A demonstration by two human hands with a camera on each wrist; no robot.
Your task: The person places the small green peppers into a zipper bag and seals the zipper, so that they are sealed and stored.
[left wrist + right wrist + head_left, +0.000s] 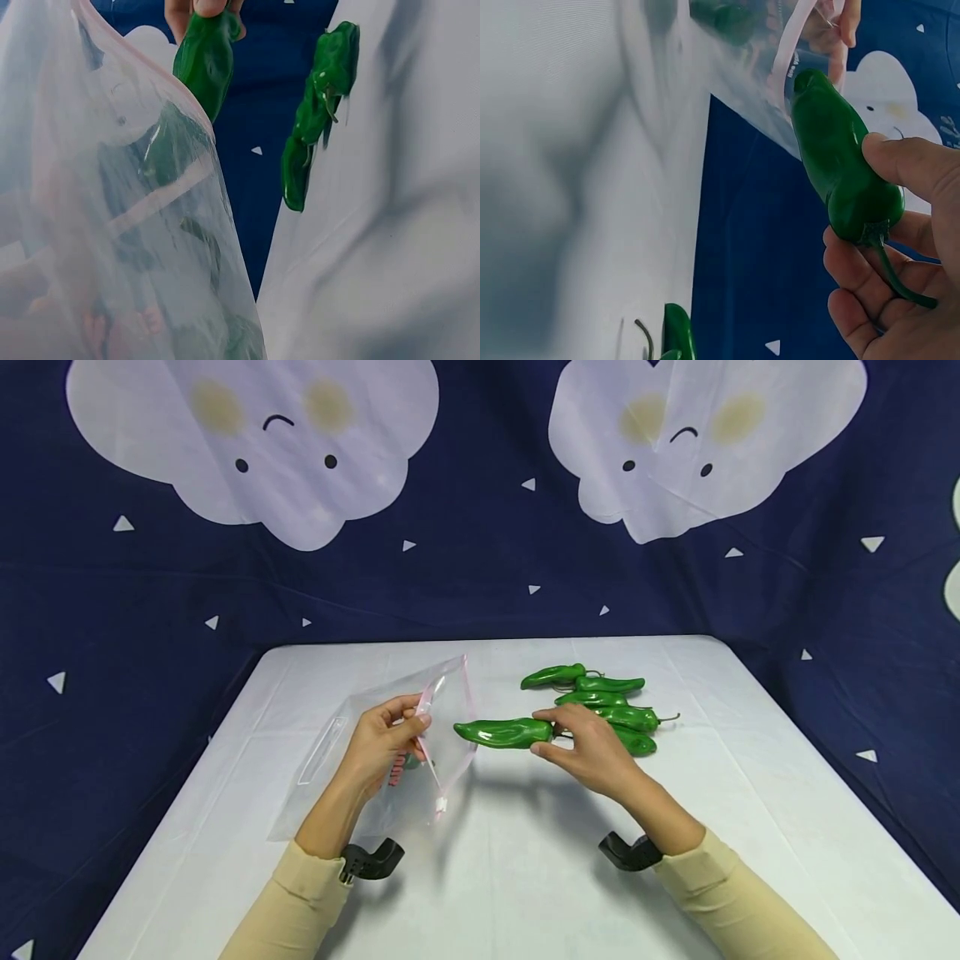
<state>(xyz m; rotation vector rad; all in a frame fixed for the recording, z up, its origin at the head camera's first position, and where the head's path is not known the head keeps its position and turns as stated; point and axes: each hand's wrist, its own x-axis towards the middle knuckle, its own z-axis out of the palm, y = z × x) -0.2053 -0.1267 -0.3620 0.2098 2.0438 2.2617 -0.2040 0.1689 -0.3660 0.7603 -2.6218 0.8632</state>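
A long green chili pepper (498,733) lies level in my right hand (592,747), gripped between thumb and fingers near its stem end. Its tip points left, at the mouth of a clear zip bag (356,706) with a pink seal strip and a white slider (441,805). My left hand (378,743) pinches the near side of that mouth, and the bag stands partly spread. Through the plastic in the right wrist view shows another green pepper (733,22), inside the bag. In the left wrist view the bag's film covers most of my left hand.
Several green chili peppers (630,718) lie in a loose row on the white-covered table (540,877), beyond and right of my right hand. Behind the table hangs a dark blue cloth (480,577) with cloud faces and small white triangles.
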